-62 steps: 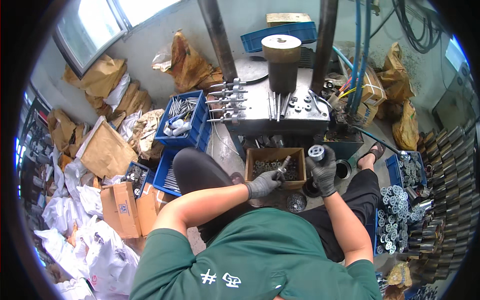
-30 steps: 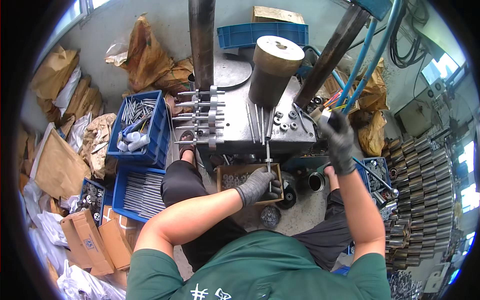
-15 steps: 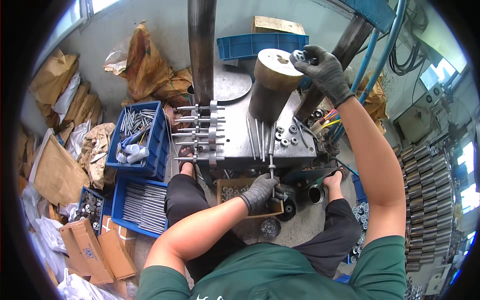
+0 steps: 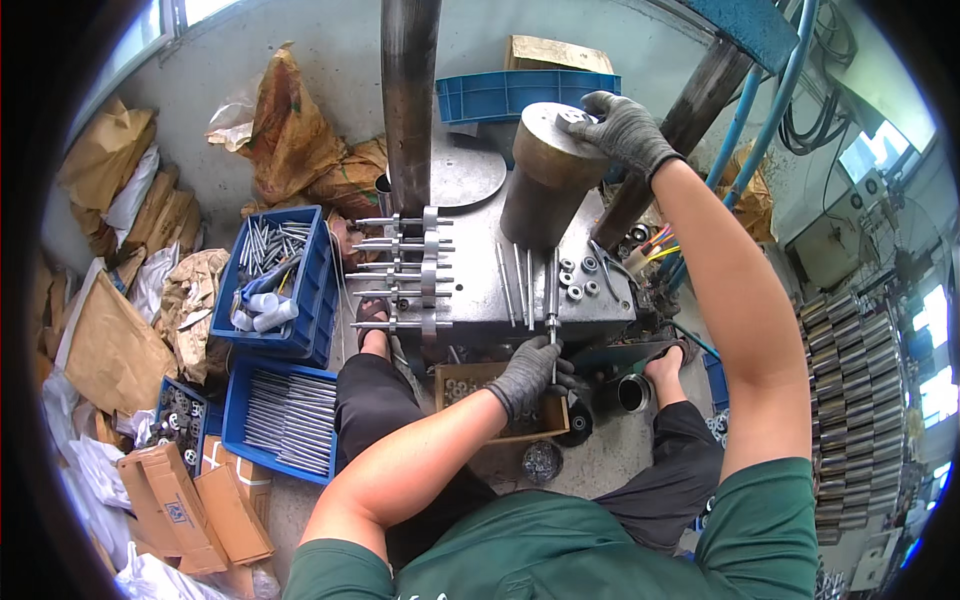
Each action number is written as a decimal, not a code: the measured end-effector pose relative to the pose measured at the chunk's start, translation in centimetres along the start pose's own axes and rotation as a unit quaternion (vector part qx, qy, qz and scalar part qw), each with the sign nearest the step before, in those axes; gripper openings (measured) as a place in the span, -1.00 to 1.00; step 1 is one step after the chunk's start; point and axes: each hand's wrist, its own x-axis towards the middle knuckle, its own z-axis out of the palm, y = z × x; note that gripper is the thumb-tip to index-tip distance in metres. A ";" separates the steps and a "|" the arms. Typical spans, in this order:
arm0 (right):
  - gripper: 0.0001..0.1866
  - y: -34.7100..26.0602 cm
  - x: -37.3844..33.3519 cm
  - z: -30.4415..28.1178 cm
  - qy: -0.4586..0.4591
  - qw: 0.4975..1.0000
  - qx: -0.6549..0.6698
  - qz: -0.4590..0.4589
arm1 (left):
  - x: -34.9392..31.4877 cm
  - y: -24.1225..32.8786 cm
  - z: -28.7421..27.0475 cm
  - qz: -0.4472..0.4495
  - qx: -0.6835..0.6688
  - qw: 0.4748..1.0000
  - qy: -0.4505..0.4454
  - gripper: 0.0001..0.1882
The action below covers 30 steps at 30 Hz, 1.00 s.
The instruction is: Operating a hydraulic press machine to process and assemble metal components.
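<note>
My left hand point(image 4: 528, 377), in a grey glove, is closed around the lower part of a slim metal shaft point(image 4: 553, 332) held upright before the bench's front edge. My gloved right hand point(image 4: 625, 132) pinches a small spoked metal part point(image 4: 573, 117) at the flat top of a thick steel cylinder point(image 4: 553, 190); the fingers partly hide it. The cylinder rises from the metal bench point(image 4: 478, 285). Several loose rods point(image 4: 517, 285) stand or lean by its base, with small metal rings point(image 4: 574, 280) to their right.
Along the bench's left side, a rack point(image 4: 430, 270) holds several shafts crosswise. Blue bins of rods point(image 4: 290, 415) stand at the left. Below my left hand sits a wooden box point(image 4: 450, 385) of small parts. Steel columns point(image 4: 408, 110) flank the cylinder; stacked metal tubes point(image 4: 860, 420) fill the right.
My right hand has moved left and slightly down, bringing the spoked part from the cylinder's right rim onto its top. My left hand has risen a little with the shaft.
</note>
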 end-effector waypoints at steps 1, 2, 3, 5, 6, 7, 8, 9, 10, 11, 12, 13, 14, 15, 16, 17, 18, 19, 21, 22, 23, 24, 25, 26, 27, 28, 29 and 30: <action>-0.29 0.0 -0.9 -0.6 0.012 1.000 -0.013 -0.022 | 0.3 -0.1 -0.2 0.001 0.011 1.000 0.000 -0.68; -0.32 0.0 -2.0 -1.4 0.025 0.999 -0.029 -0.038 | 0.5 -0.2 -0.3 -0.004 0.016 1.000 0.000 -0.68; -0.43 0.1 -3.7 -2.2 0.031 0.997 -0.019 -0.072 | 0.9 -0.3 -0.3 0.008 0.026 1.000 -0.014 -0.69; -0.48 0.6 -7.6 -4.7 0.007 0.993 -0.033 -0.114 | 1.7 -0.5 -0.3 0.051 0.082 0.995 -0.010 -0.71; -0.52 1.1 -9.8 -6.2 -0.020 0.988 -0.052 -0.144 | 2.0 -0.4 -0.4 0.074 0.111 0.991 -0.013 -0.75; -0.54 1.8 -12.1 -7.6 -0.016 0.977 -0.088 -0.192 | 2.2 -0.4 -0.6 0.109 0.146 0.983 -0.011 -0.78; -0.57 2.5 -14.6 -8.9 -0.018 0.965 -0.127 -0.229 | 2.4 -0.4 -0.6 0.114 0.189 0.975 0.004 -0.80; -0.58 3.4 -17.8 -10.7 -0.043 0.953 -0.176 -0.242 | 2.3 -0.3 -0.8 0.102 0.154 0.983 -0.012 -0.81; -0.58 4.2 -20.5 -11.8 -0.061 0.961 -0.194 -0.189 | 2.1 -0.2 -1.1 0.077 0.122 0.989 -0.021 -0.81; -0.57 5.0 -23.2 -13.0 -0.110 0.951 -0.239 -0.160 | 1.8 -0.3 -1.1 0.068 0.119 0.990 -0.021 -0.80; -0.56 5.7 -25.5 -14.3 -0.147 0.938 -0.278 -0.149 | 1.7 0.0 -1.0 0.074 0.101 0.992 -0.027 -0.78; -0.53 6.3 -28.3 -15.6 -0.146 0.925 -0.314 -0.154 | 1.3 0.0 -1.1 0.033 0.076 0.996 -0.025 -0.75; -0.53 6.7 -30.7 -16.7 -0.143 0.926 -0.314 -0.152 | 0.9 -0.1 -1.0 0.025 0.083 0.996 -0.028 -0.75; -0.56 7.1 -32.8 -17.8 -0.179 0.942 -0.275 -0.067 | 0.4 -0.2 -0.9 0.043 0.103 0.993 -0.039 -0.75; -0.58 7.4 -34.7 -18.7 -0.212 0.949 -0.232 0.016 | 0.0 -0.5 -0.8 0.060 0.106 0.991 -0.055 -0.75; -0.58 7.6 -36.5 -19.0 -0.211 0.949 -0.232 0.020 | -0.6 -0.7 -0.8 0.053 0.114 0.990 -0.060 -0.74; -0.56 7.7 -37.8 -18.9 -0.221 0.953 -0.198 0.060 | -1.2 -1.2 -0.9 0.061 0.120 0.989 -0.066 -0.74; -0.55 7.8 -38.6 -19.0 -0.236 0.948 -0.178 0.120 | -1.7 -1.3 -0.9 0.079 0.152 0.983 -0.074 -0.74; -0.48 8.1 -39.8 -18.2 -0.217 0.954 -0.150 0.142 | -2.4 -1.6 -0.9 0.145 0.228 0.960 -0.075 -0.72; -0.48 8.1 -40.2 -17.2 -0.194 0.955 -0.162 0.153 | -2.6 -1.8 -0.8 0.144 0.239 0.957 -0.073 -0.72; -0.48 8.2 -40.5 -16.5 -0.188 0.959 -0.150 0.153 | -2.8 -2.0 -0.8 0.198 0.234 0.949 -0.075 -0.71; -0.52 8.3 -40.6 -15.8 -0.151 0.962 -0.183 0.133 | -2.9 -2.1 -0.8 0.240 0.228 0.941 -0.074 -0.70; -0.55 8.4 -40.6 -15.5 -0.121 0.960 -0.220 0.121 | -2.9 -2.0 -0.8 0.252 0.236 0.936 -0.061 -0.69; -0.55 8.6 -40.7 -15.4 -0.110 0.963 -0.216 0.119 | -2.9 -1.9 -0.8 0.263 0.240 0.932 -0.069 -0.69; -0.55 8.8 -40.7 -15.4 -0.089 0.969 -0.175 0.152 | -2.9 -1.8 -0.8 0.296 0.277 0.913 -0.049 -0.69; -0.54 9.1 -40.8 -15.6 -0.060 0.975 -0.130 0.171 | -2.9 -1.8 -0.9 0.327 0.312 0.891 -0.028 -0.69; -0.57 9.3 -41.0 -15.6 -0.051 0.978 -0.131 0.156 | -2.9 -1.6 -1.0 0.313 0.320 0.894 -0.017 -0.69; -0.57 9.4 -41.3 -15.8 -0.055 0.976 -0.133 0.164 | -3.0 -1.6 -1.1 0.323 0.313 0.893 -0.029 -0.69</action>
